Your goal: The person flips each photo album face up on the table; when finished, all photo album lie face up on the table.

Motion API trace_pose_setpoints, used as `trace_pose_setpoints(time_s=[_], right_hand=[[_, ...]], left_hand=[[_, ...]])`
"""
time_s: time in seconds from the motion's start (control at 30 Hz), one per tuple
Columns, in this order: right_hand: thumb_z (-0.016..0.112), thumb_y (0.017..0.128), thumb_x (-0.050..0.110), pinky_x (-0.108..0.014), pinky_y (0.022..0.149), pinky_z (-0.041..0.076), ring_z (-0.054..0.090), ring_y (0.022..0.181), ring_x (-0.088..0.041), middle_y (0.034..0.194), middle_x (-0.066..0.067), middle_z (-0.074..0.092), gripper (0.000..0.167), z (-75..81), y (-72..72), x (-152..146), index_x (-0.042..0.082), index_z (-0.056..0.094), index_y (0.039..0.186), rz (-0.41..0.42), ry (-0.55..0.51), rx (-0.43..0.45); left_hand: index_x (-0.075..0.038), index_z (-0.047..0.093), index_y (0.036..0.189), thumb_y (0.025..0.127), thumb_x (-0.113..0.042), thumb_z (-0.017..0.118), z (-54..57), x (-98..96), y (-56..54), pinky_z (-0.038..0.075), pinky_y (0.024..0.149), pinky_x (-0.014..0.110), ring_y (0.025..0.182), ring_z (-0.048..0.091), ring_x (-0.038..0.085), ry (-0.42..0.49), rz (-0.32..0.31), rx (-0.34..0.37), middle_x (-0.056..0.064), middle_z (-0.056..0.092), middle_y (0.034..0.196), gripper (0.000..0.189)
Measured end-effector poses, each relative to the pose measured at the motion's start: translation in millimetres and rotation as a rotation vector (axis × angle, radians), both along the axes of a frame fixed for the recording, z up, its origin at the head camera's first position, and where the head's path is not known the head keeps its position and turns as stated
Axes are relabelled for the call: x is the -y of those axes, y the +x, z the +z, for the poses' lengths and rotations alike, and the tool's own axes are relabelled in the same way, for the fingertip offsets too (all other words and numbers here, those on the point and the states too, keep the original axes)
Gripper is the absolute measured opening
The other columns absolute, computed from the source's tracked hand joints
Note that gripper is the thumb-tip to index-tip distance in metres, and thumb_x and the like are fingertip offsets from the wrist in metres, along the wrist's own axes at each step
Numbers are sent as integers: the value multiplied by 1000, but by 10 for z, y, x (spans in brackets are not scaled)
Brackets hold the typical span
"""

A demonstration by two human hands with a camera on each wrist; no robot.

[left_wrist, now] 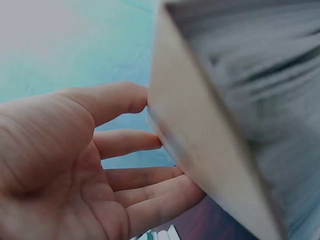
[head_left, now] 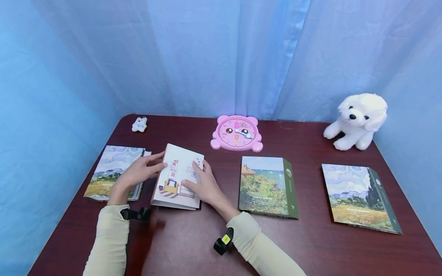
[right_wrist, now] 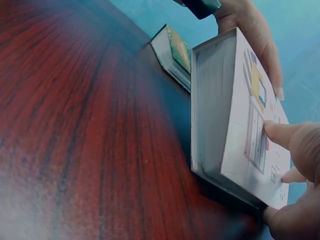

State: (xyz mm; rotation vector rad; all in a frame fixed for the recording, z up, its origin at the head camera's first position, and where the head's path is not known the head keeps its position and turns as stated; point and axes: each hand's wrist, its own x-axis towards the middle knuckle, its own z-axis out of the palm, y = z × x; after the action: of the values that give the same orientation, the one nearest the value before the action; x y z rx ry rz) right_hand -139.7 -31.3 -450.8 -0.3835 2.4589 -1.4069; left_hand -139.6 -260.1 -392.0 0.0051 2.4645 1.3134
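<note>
A thick white photo album (head_left: 179,172) with a cartoon interior on its cover lies left of the table's middle, tilted slightly. My right hand (head_left: 206,186) grips its right side, thumb and a finger on the cover and other fingers round the edge. My left hand (head_left: 139,172) touches the album's left side with extended fingertips. In the left wrist view, the fingers (left_wrist: 135,142) meet the pale spine (left_wrist: 195,145). The page block (right_wrist: 212,110) shows at the album's end in the right wrist view. Left of it, a landscape-covered photo album (head_left: 110,165) lies partly behind my left hand.
A green-edged photo album (head_left: 264,186) and another landscape photo album (head_left: 357,197) lie to the right. Along the back stand a pink toy clock (head_left: 236,133), a white plush dog (head_left: 357,119) and a small white figure (head_left: 139,124). Blue curtains (head_left: 203,57) hang behind the dark red table (head_left: 193,237).
</note>
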Motion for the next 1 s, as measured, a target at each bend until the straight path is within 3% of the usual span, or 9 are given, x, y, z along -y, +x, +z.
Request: trace_pose_setpoints(time_s=[0.33,0.57,0.83,1.0], right_hand=[[69,87,35,-42,115,28,19,145,-33,158,-23,5,76,-15,39,16,6,33,148,32,52,-75],[69,87,31,-40,115,28,14,147,-31,159,-23,4,74,-26,54,40,4,35,147,53,93,-98],[68,88,30,-39,116,25,13,147,-28,160,-19,7,74,-60,69,43,3,34,148,73,112,-118],[68,87,27,-41,117,24,17,146,-32,157,-23,14,72,-82,84,49,-1,36,146,78,123,-183]], left_hand=[[-7,28,151,99,-35,50,-49,-74,-43,38,104,56,129,43,40,-190,47,39,25,45,140,62],[-8,33,149,99,-30,51,-123,-54,-29,41,102,55,127,45,41,-222,82,26,25,46,140,57],[-5,35,148,100,-24,51,-197,-9,7,46,98,50,122,51,38,-188,134,-11,25,48,138,54],[-1,35,147,100,-22,49,-210,7,8,48,95,48,118,54,38,-203,135,-36,26,50,136,53]])
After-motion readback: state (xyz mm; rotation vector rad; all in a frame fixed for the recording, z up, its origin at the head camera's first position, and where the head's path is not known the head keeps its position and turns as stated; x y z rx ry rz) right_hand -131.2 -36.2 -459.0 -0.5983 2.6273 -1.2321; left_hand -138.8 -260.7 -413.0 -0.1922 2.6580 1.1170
